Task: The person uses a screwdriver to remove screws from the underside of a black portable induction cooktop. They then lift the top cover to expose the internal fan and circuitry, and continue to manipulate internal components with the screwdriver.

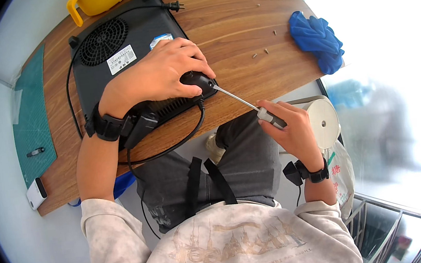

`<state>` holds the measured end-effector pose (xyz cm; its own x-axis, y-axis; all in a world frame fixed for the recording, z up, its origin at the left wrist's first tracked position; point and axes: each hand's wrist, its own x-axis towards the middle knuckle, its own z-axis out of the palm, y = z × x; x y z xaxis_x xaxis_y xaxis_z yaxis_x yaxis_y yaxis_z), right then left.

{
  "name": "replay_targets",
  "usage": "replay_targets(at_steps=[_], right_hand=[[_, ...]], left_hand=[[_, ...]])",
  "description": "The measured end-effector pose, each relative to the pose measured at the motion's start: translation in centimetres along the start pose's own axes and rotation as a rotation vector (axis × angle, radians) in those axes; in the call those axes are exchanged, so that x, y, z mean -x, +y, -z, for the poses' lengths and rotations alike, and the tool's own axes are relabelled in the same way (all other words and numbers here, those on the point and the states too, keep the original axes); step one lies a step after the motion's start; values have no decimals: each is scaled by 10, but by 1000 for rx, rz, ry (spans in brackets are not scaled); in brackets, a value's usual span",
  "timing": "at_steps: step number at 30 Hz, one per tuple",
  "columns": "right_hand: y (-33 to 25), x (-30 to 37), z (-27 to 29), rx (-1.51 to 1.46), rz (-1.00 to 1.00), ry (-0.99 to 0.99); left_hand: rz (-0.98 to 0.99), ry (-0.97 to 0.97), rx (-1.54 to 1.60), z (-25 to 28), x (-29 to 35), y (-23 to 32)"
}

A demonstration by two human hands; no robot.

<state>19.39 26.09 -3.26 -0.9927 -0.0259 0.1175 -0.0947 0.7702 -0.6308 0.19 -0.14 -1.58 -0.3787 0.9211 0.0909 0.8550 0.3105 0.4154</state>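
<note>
matt plastic appliance (pixel 94 78), glossy metal screwdriver shaft (pixel 236 97), wood-grain tabletop (pixel 233 30)

Bright; right side blown out; rim dark, curved.

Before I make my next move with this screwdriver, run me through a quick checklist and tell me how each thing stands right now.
1. Plug out of any socket: ok, its prongs are bare beside the upturned induction cooktop.
2. Left hand steadying the black rounded piece: ok, thumb and fingers are around it.
3. Right hand on the screwdriver: ok, it grips the handle.
4. Tip properly seated: cannot tell; it is at the piece's end, too small to judge.
5. Loose screws gathered: not ok, they lie scattered on the wooden table.
6. Blue cloth out of the way: ok, it lies by the table's right edge.
</note>
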Motion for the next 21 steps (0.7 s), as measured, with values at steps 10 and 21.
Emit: replay_targets(at_steps=[10, 21], right_hand=[[20, 4, -12, -344, -174, -118], [13, -1, -16, -649, -402, -110]], left_hand=[[14, -6, -21, 1, -1, 1], [21, 20, -21, 1, 1, 7]])
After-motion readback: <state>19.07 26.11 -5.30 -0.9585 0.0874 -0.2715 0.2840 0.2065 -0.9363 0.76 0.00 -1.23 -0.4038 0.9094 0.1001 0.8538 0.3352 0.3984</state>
